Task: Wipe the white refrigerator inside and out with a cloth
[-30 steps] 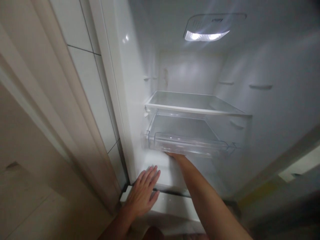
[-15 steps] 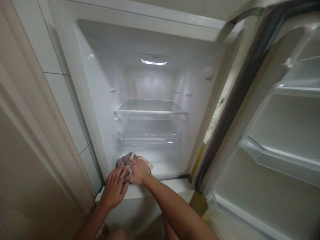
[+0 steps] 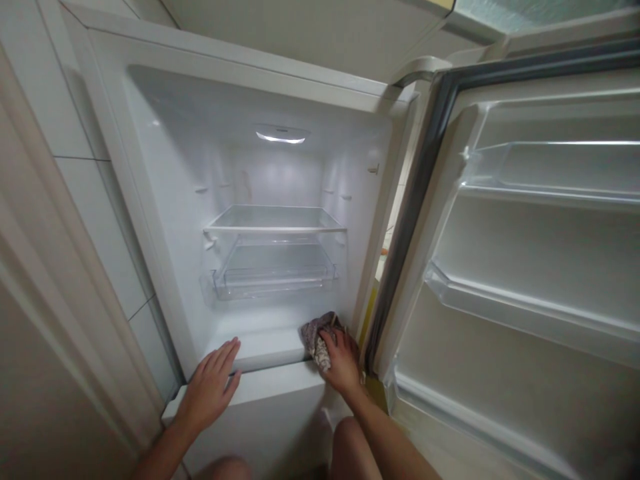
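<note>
Grey-brown patterned cloth sits bunched in the right hand, fingers curled over it; the left hand extends flat, thumb apart, by the fridge floor.

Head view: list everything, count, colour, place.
Fridge: 1, white, centre
Light: 1, white, compartment ceiling
Shelf: 1, clear, inside
Tray: 1, clear, under shelf
Lower panel: 1, white, below compartment
Open door: 1, white, right
Gasket: 1, grey, door edge
Door bins: 3, clear, on door
Wall tiles: several, white, left
Cloth: 1, patterned grey-brown, front right
Knees: 2, bottom
Left hand: 1, front left
Right hand: 1, on cloth
</note>
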Available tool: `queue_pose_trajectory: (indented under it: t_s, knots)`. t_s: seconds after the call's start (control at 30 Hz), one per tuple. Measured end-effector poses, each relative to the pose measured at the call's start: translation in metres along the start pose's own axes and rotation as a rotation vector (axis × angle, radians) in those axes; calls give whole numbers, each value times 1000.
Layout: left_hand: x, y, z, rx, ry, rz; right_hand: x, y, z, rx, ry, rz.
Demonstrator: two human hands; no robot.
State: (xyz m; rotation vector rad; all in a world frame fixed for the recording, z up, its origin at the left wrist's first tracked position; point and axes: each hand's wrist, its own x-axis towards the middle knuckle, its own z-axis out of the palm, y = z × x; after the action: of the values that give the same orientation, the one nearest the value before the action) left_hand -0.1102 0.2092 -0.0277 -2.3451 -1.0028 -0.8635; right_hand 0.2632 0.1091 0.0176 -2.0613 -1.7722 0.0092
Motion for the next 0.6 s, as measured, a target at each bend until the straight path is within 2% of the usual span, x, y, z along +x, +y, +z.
queue_pose_trajectory:
  t_s: [0.1,0.2,0.4,0.53,0.6]
  knots:
    - [1,1,2,-22,4,-8,2,-12,7,-30,21,45]
    - [4,1,2,-47,9,6,7,-33,22,-27,-9,-1]
    - [6,4,-8,-61,10,14,19,-84,55,10,-99,-250]
    - [-1,4,-11,-61,43,26,24,-134,75,42,-152,-456]
    - [-5,2,-9,-50,72,-20,27,-160,87,64,-156,-550]
